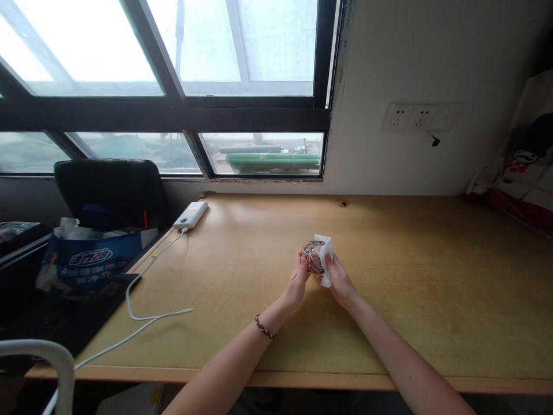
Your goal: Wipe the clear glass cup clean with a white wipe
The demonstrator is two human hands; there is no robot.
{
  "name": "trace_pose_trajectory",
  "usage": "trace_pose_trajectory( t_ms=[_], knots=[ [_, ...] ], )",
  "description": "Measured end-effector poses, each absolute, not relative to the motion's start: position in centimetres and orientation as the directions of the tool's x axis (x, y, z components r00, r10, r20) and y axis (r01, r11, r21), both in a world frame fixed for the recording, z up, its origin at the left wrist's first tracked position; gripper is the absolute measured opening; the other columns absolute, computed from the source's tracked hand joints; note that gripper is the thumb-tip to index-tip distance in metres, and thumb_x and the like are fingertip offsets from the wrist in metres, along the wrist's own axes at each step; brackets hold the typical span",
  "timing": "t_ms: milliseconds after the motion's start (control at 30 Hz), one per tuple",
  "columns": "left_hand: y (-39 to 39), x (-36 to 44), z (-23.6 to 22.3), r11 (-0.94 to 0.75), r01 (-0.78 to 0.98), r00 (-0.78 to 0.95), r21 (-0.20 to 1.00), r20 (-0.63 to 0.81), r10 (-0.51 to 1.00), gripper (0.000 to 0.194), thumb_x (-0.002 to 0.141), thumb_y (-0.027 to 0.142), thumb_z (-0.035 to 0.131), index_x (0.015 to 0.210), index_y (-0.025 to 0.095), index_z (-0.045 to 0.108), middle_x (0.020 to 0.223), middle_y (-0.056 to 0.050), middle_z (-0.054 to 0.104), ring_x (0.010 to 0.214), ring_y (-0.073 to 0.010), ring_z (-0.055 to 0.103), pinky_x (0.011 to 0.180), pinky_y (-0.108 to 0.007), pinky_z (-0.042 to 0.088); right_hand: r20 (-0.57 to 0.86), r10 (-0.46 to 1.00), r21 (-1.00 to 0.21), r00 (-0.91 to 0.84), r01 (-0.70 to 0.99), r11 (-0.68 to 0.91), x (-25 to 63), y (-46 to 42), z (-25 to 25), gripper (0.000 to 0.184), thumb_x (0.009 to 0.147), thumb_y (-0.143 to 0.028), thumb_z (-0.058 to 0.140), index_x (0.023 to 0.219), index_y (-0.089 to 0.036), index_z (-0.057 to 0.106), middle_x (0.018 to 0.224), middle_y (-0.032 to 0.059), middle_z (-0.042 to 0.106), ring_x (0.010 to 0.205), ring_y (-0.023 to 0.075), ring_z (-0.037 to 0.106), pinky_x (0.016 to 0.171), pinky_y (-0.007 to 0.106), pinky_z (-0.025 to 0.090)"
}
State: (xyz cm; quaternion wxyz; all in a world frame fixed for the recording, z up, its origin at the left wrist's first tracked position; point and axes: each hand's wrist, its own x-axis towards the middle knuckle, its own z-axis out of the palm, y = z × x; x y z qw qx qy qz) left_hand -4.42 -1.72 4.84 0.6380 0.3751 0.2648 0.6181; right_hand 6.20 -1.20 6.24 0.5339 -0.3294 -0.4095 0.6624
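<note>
"Glass (314, 257): location?"
"Between left hand (298, 282) and right hand (340, 281), over the table (423, 288). Left fingers grip its left side; right fingers hold a white tissue (327, 251) against its right side."
"Beyond?"
"Power bank (190, 215), table's left edge; window (207, 52) behind."

A small see-through glass (311, 257), shiny and brownish where I see the counter (432, 276) through it, tipped sideways, held up between left hand (298, 282) and right hand (340, 281), a crumpled white tissue (327, 251) against its right side, partly covering the round end
</note>
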Motion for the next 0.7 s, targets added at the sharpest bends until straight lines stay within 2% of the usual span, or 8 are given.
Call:
trace_pose_trajectory(
  t_ms=[100, 233, 400, 533, 633, 700],
  knots=[
    [-1.8, -4.6, 4.7, -0.127, -0.44, 0.038, 0.889, 0.159, 0.986, 0.05, 0.08, 0.05, 0.041, 0.118, 0.018, 0.034, 0.119, -0.011, 0.05, 0.108, -0.0208, 0.049, 0.093, -0.035, 0.035, 0.042, 0.982, -0.904, -0.182, -0.426, -0.04, 6.1, -1.0, 5.8, 0.041, 0.078, -0.049, 0.048, 0.105, -0.02, 0.056, 0.104, 0.0087, 0.063, 0.092, 0.0227, 0.059, 0.081, 0.035, 0.045],
    [-2.2, -5.2, 5.4, -0.255, -0.175, 0.024, 0.951, 0.263, 0.965, 0.044, 0.084, 0.046, 0.035, 0.119, 0.018, 0.036, 0.113, -0.01, 0.053, 0.104, -0.0198, 0.05, 0.09, -0.034, 0.037, 0.045, 0.991, -0.907, -0.128, -0.422, -0.014, 5.9, -0.9, 5.5, 0.041, 0.077, -0.05, 0.049, 0.105, -0.02, 0.056, 0.105, 0.0077, 0.063, 0.093, 0.0224, 0.059, 0.085, 0.036, 0.043],
    [-2.6, -5.8, 6.2, -0.374, 0.168, 0.137, 0.912, 0.354, 0.925, 0.035, 0.084, 0.037, 0.04, 0.113, 0.016, 0.042, 0.093, -0.007, 0.059, 0.082, -0.0177, 0.056, 0.074, -0.03, 0.042, 0.046, 0.989, -0.896, -0.141, -0.443, -0.022, 6.0, -1.0, 6.0, 0.043, 0.078, -0.052, 0.046, 0.103, -0.018, 0.055, 0.098, 0.0081, 0.065, 0.087, 0.0222, 0.061, 0.078, 0.035, 0.046],
    [-2.9, -6.2, 6.7, -0.411, 0.271, 0.122, 0.87, 0.393, 0.911, 0.031, 0.081, 0.035, 0.045, 0.107, 0.017, 0.047, 0.085, -0.006, 0.058, 0.073, -0.0165, 0.055, 0.068, -0.028, 0.042, 0.046, 0.99, -0.908, -0.134, -0.419, -0.015, 6.1, -1.0, 6.1, 0.043, 0.077, -0.053, 0.047, 0.098, -0.017, 0.057, 0.089, 0.0071, 0.066, 0.078, 0.0206, 0.062, 0.071, 0.032, 0.048],
    [-2.9, -6.6, 7.1, -0.441, 0.352, 0.076, 0.826, 0.444, 0.893, 0.025, 0.075, 0.034, 0.055, 0.094, 0.019, 0.056, 0.08, -0.006, 0.056, 0.068, -0.0153, 0.053, 0.066, -0.025, 0.041, 0.037, 0.996, -0.922, -0.087, -0.388, 0.001, 6.5, -0.6, 5.9, 0.04, 0.076, -0.053, 0.048, 0.093, -0.018, 0.057, 0.079, 0.0041, 0.065, 0.066, 0.0163, 0.06, 0.061, 0.027, 0.047],
    [-2.8, -6.9, 7.2, -0.419, 0.343, 0.085, 0.841, 0.416, 0.905, 0.02, 0.073, 0.035, 0.057, 0.085, 0.019, 0.059, 0.071, -0.004, 0.056, 0.06, -0.013, 0.053, 0.06, -0.023, 0.04, 0.028, 0.999, -0.938, -0.03, -0.345, 0.016, 6.9, -0.3, 5.9, 0.039, 0.074, -0.053, 0.05, 0.089, -0.018, 0.057, 0.07, 0.0012, 0.062, 0.056, 0.0131, 0.055, 0.052, 0.024, 0.044]
  ],
)
